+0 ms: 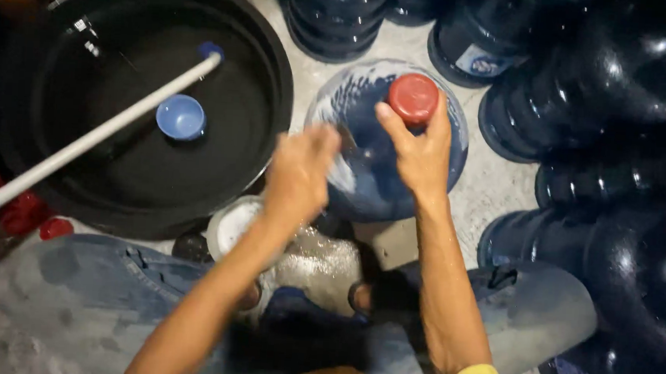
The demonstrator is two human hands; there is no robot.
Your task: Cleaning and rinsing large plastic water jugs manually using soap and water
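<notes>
A large blue water jug [368,112] stands upright on the concrete floor in front of me, streaked with white foam. Its neck carries a red cap [413,97]. My right hand [420,150] grips the neck just under that cap, thumb and fingers around it. My left hand [299,173] is blurred with motion and rests against the jug's left shoulder; whether it holds anything is hidden. My knees in wet blue jeans frame the lower view.
A big black round tub [263,75] sits at the left with a small blue bowl [180,116] inside and a white pipe [81,145] across it. Several dark blue jugs [609,81] crowd the right and top. Red caps [19,210] lie at left. A white bowl [230,223] is near my knee.
</notes>
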